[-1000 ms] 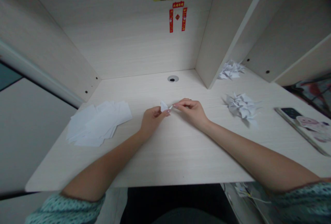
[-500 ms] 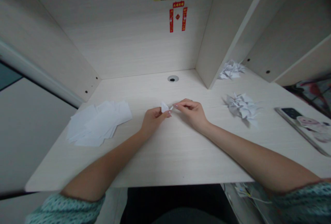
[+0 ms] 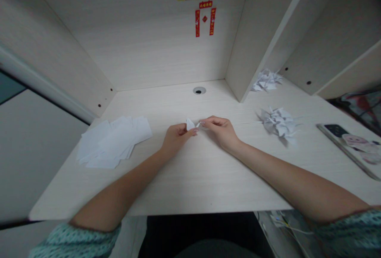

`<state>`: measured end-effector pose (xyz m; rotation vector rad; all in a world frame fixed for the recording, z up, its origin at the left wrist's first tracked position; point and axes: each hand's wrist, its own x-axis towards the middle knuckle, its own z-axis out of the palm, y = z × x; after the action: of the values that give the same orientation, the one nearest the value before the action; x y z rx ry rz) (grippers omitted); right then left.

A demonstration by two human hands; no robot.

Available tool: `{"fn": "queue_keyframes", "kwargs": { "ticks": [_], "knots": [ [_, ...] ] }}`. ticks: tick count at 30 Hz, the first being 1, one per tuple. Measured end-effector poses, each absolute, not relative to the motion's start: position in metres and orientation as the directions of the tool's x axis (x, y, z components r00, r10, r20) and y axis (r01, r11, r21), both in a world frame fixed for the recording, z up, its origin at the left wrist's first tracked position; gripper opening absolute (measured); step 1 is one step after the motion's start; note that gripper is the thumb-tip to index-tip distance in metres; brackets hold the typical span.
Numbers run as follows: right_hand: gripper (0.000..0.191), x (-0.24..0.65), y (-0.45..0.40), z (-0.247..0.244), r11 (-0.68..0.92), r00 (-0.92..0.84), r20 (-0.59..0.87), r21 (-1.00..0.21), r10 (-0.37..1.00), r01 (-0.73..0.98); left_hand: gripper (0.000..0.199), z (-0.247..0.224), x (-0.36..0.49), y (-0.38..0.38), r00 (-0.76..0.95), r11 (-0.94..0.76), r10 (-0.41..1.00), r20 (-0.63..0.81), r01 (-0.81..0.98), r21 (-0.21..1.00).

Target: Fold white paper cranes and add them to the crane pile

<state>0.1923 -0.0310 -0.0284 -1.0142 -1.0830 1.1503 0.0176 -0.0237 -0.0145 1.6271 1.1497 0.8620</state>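
A small folded white paper (image 3: 190,124) is held between my two hands over the middle of the desk. My left hand (image 3: 177,137) pinches its lower left part between thumb and fingers. On the other side, my right hand (image 3: 219,128) has thumb and forefinger closed on a narrow pointed end of the same paper. To the left lies a spread pile of flat white paper sheets (image 3: 114,141). A heap of folded white paper pieces (image 3: 280,122) sits to the right of my right hand.
Farther back on the right, beyond the upright divider (image 3: 248,47), is another folded-paper heap (image 3: 266,80). A phone in a decorated case (image 3: 354,147) lies at the far right. A round cable hole (image 3: 199,90) is near the back panel.
Both hands keep their grip on the paper. The fingers of my right hand have shifted very slightly.
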Motion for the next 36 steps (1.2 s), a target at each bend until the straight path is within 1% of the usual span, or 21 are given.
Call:
{"fn": "queue_keyframes", "kwargs": {
  "ticks": [2, 7, 11, 15, 22, 30, 36],
  "knots": [
    [0.009, 0.194, -0.030, -0.028, 0.137, 0.070, 0.127, -0.976, 0.989, -0.167, 0.034, -0.014, 0.017, -0.023, 0.330, -0.118, 0.944, 0.014, 0.297, 0.948],
    [0.009, 0.201, -0.025, -0.025, 0.205, 0.005, 0.205, -0.977, 0.979, -0.052, 0.034, -0.012, 0.016, -0.020, 0.316, -0.065, 0.948, -0.034, 0.296, 0.953],
    [0.014, 0.204, -0.021, -0.023, 0.178, 0.011, 0.178, -0.983, 0.984, -0.045, 0.035, -0.010, 0.017, -0.019, 0.290, -0.033, 0.955, -0.057, 0.295, 0.955],
    [0.016, 0.204, -0.021, -0.023, 0.200, 0.018, 0.200, -0.980, 0.980, 0.004, 0.034, -0.009, 0.017, -0.020, 0.286, -0.058, 0.957, -0.035, 0.311, 0.949],
    [0.017, 0.204, -0.023, -0.024, 0.232, -0.028, 0.230, -0.970, 0.973, 0.071, 0.036, -0.011, 0.016, -0.021, 0.313, -0.132, 0.950, 0.011, 0.366, 0.921],
    [0.018, 0.205, -0.020, -0.022, 0.270, -0.047, 0.266, -0.944, 0.963, 0.189, 0.035, -0.012, 0.016, -0.020, 0.304, -0.100, 0.953, -0.005, 0.329, 0.939],
    [0.016, 0.205, -0.021, -0.023, 0.323, -0.036, 0.325, -0.909, 0.945, 0.264, 0.035, -0.012, 0.016, -0.020, 0.306, -0.127, 0.952, 0.012, 0.361, 0.924]
  ]
}}
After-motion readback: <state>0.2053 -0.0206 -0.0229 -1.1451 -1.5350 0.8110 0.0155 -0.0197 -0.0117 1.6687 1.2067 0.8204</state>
